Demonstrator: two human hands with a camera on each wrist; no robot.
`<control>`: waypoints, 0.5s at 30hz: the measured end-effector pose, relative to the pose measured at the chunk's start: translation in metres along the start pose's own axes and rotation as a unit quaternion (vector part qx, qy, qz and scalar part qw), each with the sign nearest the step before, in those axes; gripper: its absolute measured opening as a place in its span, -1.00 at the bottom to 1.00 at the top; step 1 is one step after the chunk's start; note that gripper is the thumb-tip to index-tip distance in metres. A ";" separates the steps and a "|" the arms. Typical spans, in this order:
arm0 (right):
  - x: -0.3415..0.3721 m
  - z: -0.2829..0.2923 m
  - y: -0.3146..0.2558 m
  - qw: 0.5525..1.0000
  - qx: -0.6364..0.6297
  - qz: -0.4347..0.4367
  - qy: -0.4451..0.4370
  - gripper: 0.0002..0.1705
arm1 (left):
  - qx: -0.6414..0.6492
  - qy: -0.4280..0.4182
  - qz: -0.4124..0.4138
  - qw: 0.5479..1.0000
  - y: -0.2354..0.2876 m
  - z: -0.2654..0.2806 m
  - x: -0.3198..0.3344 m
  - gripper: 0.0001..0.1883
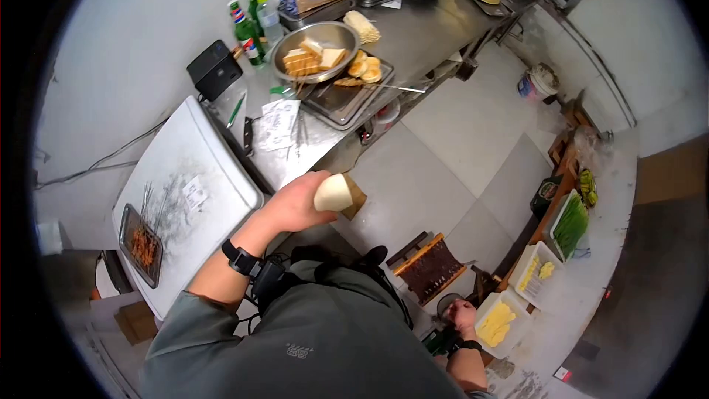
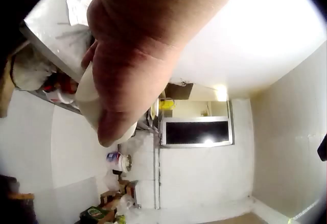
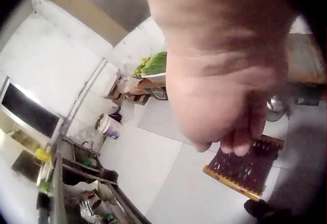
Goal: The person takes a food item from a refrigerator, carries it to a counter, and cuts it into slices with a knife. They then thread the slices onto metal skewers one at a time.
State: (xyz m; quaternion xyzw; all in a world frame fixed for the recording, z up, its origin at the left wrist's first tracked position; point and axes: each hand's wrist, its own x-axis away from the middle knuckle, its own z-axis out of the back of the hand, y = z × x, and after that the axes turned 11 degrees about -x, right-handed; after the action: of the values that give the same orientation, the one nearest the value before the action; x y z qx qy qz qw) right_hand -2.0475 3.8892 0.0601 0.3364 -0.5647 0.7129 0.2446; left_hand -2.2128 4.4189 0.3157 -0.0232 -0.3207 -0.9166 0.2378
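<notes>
My left hand (image 1: 295, 203) is curled round a smooth pale, rounded object (image 1: 334, 193) in the head view, with a brown piece (image 1: 356, 198) showing at its far end. From the left wrist, that hand (image 2: 133, 76) covers much of the pale object (image 2: 89, 99). At the lower right of the head view, my right hand (image 1: 463, 314) is beside a white tray of yellow pieces (image 1: 495, 321). The right wrist view shows this hand (image 3: 219, 106) with loosely bent fingers and nothing visible in them, above a brown rack with yellow edges (image 3: 242, 168).
A metal counter (image 1: 421, 37) carries a steel bowl of bread (image 1: 282, 70), green bottles (image 1: 249, 37) and a tray (image 1: 377, 100). On the left, a white lid-like surface (image 1: 173, 155) holds a tray of skewers (image 1: 140, 244). A bucket (image 1: 539, 83) stands on the floor.
</notes>
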 end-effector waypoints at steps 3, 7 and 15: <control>-0.011 0.009 -0.036 0.999 -0.031 -0.028 0.007 -0.82 | -0.001 -0.005 -0.056 0.998 0.023 -0.017 -0.041 -0.28; -0.040 -0.005 -0.092 0.996 -0.060 -0.046 0.044 -0.84 | -0.022 -0.010 -0.100 0.995 0.051 -0.026 -0.090 -0.26; -0.119 -0.029 -0.193 0.998 -0.043 0.046 0.012 -0.81 | 0.007 -0.107 -0.099 0.989 0.099 -0.043 -0.229 -0.25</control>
State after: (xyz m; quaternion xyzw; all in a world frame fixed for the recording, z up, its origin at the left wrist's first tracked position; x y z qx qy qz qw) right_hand -1.8354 3.9679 0.0898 0.2903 -0.6069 0.7023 0.2327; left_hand -1.9610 4.4224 0.2941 -0.0874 -0.3509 -0.9258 0.1103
